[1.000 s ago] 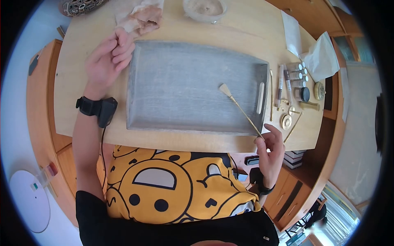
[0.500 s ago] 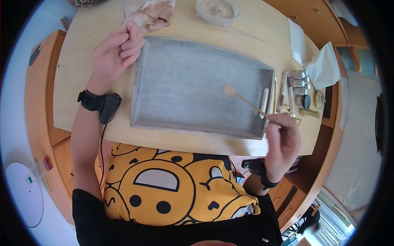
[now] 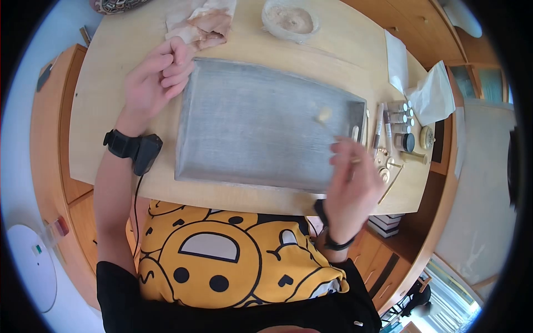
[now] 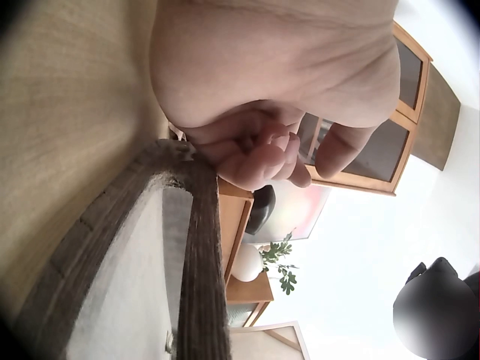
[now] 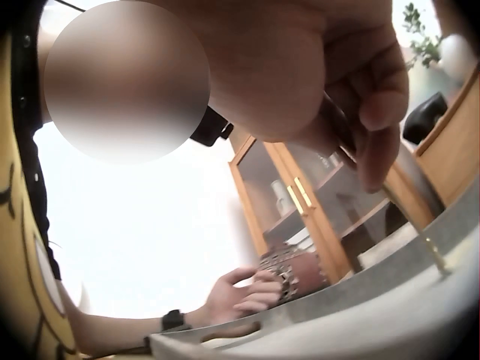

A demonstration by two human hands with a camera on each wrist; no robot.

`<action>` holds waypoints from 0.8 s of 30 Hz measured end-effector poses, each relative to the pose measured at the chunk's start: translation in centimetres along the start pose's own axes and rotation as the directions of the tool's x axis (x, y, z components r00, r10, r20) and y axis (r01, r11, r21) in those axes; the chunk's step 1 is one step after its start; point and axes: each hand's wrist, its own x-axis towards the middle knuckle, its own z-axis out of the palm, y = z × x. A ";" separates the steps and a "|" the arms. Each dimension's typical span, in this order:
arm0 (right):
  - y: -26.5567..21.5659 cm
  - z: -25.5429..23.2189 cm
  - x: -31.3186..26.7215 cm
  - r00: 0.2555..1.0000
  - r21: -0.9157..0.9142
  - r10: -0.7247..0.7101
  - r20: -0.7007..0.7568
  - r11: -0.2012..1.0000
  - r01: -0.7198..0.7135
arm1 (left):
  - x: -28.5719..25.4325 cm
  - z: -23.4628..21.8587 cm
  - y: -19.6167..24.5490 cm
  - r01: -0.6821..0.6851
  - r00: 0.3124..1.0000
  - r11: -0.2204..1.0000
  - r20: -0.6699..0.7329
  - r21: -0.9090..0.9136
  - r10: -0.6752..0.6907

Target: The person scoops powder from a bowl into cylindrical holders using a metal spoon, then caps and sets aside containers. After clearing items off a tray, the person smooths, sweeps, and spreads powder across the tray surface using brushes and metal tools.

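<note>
A fan brush (image 3: 323, 115) with a thin golden handle is in my right hand (image 3: 352, 186), which pinches it over the right end of a grey wooden tray (image 3: 250, 127). Its pale bristles look blurred in the head view. From the right wrist, the brush handle (image 5: 409, 217) slants down from the fingers to the tray floor. My left hand (image 3: 158, 77) is at the tray's far left corner, fingers loosely curled and nothing in them. In the left wrist view, those fingers (image 4: 259, 165) lie right at the tray's rim (image 4: 202, 277).
Beyond the tray lie a stained cloth (image 3: 208, 25) and a bowl of pale brown content (image 3: 291, 21). To its right are several small paint bottles (image 3: 400, 116), a dark jar (image 3: 405, 142), brass pieces (image 3: 384, 175) and a white plastic bag (image 3: 433, 94). A yellow patterned cushion (image 3: 222, 250) covers the lap.
My right hand has gone from the tray's near right corner leftward and in over the tray, carrying the fan brush. The left hand stays at the far left corner.
</note>
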 end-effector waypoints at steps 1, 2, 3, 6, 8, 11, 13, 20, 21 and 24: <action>-1.1 0.4 -0.3 0.994 0.078 -0.095 0.056 0.993 0.091 | -0.1 0.1 0.0 0.011 1.000 1.000 -0.021 -0.020 -0.011; -2.3 0.6 -0.5 0.975 0.161 -0.195 0.105 0.971 0.177 | -0.2 0.1 -0.1 0.015 1.000 1.000 -0.018 -0.021 -0.015; -2.9 0.7 -0.3 0.976 0.160 -0.190 0.103 0.972 0.172 | -0.2 0.2 0.0 0.012 1.000 1.000 -0.025 -0.015 -0.013; -3.2 1.0 -0.1 0.937 0.275 -0.350 0.005 0.901 0.336 | 0.0 0.4 0.1 0.012 0.999 1.000 -0.041 -0.018 -0.013; -1.5 0.5 -0.8 0.985 0.099 -0.080 -0.154 0.990 0.097 | -0.3 0.4 -0.1 0.009 0.997 0.999 -0.073 -0.038 -0.012; 0.0 0.7 0.4 0.965 0.030 0.160 -0.206 0.987 -0.157 | -0.1 0.6 0.2 0.012 0.998 0.999 -0.054 -0.040 -0.014; -0.6 0.9 0.8 0.984 0.015 0.110 -0.137 0.994 -0.109 | 0.0 0.4 0.1 0.016 1.000 0.999 -0.008 -0.028 -0.016; -4.0 2.0 1.2 0.969 0.221 -0.245 0.005 0.946 0.238 | 0.1 0.6 0.2 0.019 1.000 0.999 -0.025 -0.031 -0.020; -3.4 1.4 0.9 0.988 0.157 -0.135 -0.069 0.977 0.145 | 0.0 0.8 0.2 0.021 0.999 0.999 -0.043 -0.031 -0.022; -2.6 0.2 0.8 0.985 0.040 0.087 -0.150 0.996 -0.081 | -0.1 0.8 0.0 0.026 0.998 0.999 -0.055 -0.038 -0.028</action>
